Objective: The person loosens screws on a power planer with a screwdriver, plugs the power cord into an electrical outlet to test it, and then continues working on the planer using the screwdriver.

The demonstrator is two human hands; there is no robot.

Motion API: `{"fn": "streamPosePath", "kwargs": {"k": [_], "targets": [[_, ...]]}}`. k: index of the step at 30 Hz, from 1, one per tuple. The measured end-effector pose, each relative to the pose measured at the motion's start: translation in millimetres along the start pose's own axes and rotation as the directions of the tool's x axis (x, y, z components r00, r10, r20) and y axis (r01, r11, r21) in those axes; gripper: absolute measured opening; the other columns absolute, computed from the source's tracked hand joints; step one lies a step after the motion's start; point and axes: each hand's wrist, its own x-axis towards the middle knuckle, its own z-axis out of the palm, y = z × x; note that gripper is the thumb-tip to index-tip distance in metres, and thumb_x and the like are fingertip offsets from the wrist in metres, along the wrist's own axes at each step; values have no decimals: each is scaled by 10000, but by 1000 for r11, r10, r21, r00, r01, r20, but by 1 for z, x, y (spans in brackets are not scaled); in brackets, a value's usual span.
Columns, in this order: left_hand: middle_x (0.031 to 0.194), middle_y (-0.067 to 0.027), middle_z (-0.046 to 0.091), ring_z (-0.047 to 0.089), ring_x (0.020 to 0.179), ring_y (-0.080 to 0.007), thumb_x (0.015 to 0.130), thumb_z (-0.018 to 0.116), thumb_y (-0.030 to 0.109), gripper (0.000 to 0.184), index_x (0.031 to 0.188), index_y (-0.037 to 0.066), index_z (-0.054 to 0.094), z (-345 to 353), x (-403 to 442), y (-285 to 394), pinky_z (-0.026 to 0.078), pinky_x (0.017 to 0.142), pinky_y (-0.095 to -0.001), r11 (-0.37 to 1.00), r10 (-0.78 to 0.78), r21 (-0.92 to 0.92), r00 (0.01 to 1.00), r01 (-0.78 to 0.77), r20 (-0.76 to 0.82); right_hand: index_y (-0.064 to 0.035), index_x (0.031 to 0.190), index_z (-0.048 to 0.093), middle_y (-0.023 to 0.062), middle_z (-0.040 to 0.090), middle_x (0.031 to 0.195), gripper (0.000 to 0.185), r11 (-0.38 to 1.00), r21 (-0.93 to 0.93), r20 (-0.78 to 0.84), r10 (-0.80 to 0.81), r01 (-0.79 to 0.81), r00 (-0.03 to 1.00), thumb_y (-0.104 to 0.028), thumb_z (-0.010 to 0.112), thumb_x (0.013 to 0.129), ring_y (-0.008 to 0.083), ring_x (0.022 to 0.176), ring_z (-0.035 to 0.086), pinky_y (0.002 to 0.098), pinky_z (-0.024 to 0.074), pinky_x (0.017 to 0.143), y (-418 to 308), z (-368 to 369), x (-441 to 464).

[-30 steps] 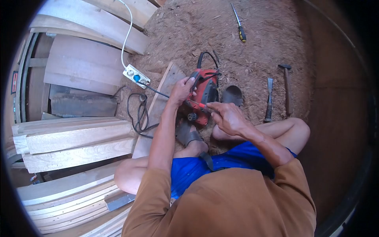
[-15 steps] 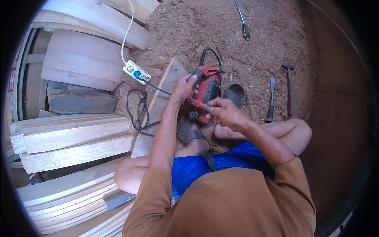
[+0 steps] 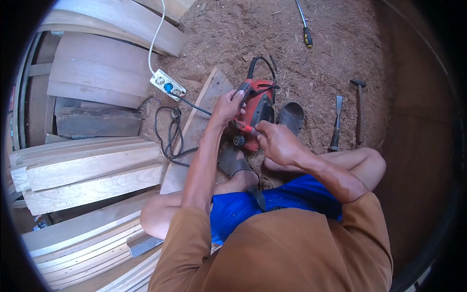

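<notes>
A red and black electric planer (image 3: 253,115) lies on its side between my legs, its black knob facing me. My left hand (image 3: 227,107) is closed around the planer's body on its left side. In my closed right hand (image 3: 279,142) is a screwdriver (image 3: 250,129) with a red-orange handle, mostly covered by the fingers. It points left at the planer's side, near my left hand. Its tip is too small to make out. A sandal (image 3: 292,117) sits just right of the planer.
Right of me on the sawdust lie a chisel (image 3: 336,122), a hammer (image 3: 360,109) and, farther off, a long screwdriver (image 3: 307,36). A board (image 3: 194,124) lies left of the planer. A power strip (image 3: 167,84) with a plugged-in black cord (image 3: 168,141) and stacked planks (image 3: 92,165) are at left.
My right hand has rolled over around the screwdriver, so its back now faces up more. The left hand and planer stay put; the view has shifted slightly.
</notes>
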Motion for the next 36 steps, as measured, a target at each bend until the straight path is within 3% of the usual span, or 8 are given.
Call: {"fn": "streamPosePath", "kwargs": {"k": [8, 11, 14, 17, 23, 25, 32, 36], "targets": [[832, -12, 659, 618, 634, -94, 1090, 570, 389, 390, 1182, 32, 699, 1, 1, -1, 501, 601, -269, 1000, -7, -19, 1000, 7, -19, -12, 1205, 590, 260, 744, 956, 345, 858, -465, 93, -197, 218, 976, -261, 661, 977, 460, 812, 728, 556, 534, 693, -14, -5, -15], [831, -14, 660, 619, 636, -95, 1088, 573, 391, 397, 1190, 28, 698, 2, 3, -3, 505, 604, -270, 1000, -13, 3, 1000, 13, -23, 5, 1219, 631, 245, 751, 961, 344, 967, -245, 81, -48, 67, 996, -256, 645, 996, 422, 828, 742, 502, 549, 703, -10, -8, -9], [854, -13, 663, 630, 641, -91, 1085, 585, 407, 386, 1195, 49, 680, 1, 3, -2, 523, 627, -250, 1000, 1, 7, 1000, -1, -1, 5, 1163, 685, 264, 741, 936, 315, 913, 392, 69, 93, -112, 993, -263, 631, 1006, 427, 889, 741, 509, 553, 758, 28, 10, 14], [854, -15, 665, 632, 650, -90, 1084, 587, 406, 385, 1188, 47, 680, -1, 6, -5, 524, 631, -250, 999, 13, 36, 1000, -13, 6, 3, 1058, 719, 283, 731, 932, 303, 850, 487, 116, 163, -200, 980, -277, 613, 1015, 426, 952, 740, 507, 559, 794, 27, 7, 18], [850, -17, 666, 632, 652, -93, 1079, 597, 412, 400, 1179, 32, 674, 10, 5, 3, 526, 624, -254, 1000, 2, -24, 999, -1, 43, -15, 1103, 646, 255, 712, 924, 240, 957, -264, -5, -122, 116, 993, -160, 639, 911, 452, 830, 714, 548, 551, 728, -15, -24, -9], [834, -16, 659, 621, 644, -93, 1086, 587, 388, 380, 1168, 28, 676, 12, 6, 2, 517, 611, -265, 1000, 5, 17, 1000, -5, 24, -24, 1099, 629, 252, 705, 907, 244, 929, -307, 72, -193, 205, 979, -137, 633, 883, 488, 824, 697, 583, 537, 725, -12, -29, -11], [836, -18, 657, 611, 641, -90, 1078, 598, 400, 389, 1158, 28, 680, 11, 7, -3, 511, 620, -264, 995, -17, -100, 1000, 17, 10, -69, 1170, 697, 299, 717, 934, 278, 975, -172, 72, -131, 142, 989, -106, 624, 904, 505, 859, 699, 572, 544, 727, 5, -23, -5], [839, -18, 657, 611, 639, -92, 1081, 590, 399, 388, 1161, 30, 683, 9, 3, -1, 511, 619, -263, 998, -11, -66, 1000, 11, -2, -21, 1199, 702, 197, 754, 907, 270, 987, 118, -37, -108, 112, 993, -84, 624, 948, 340, 794, 741, 474, 563, 684, 24, -3, 2]]}}
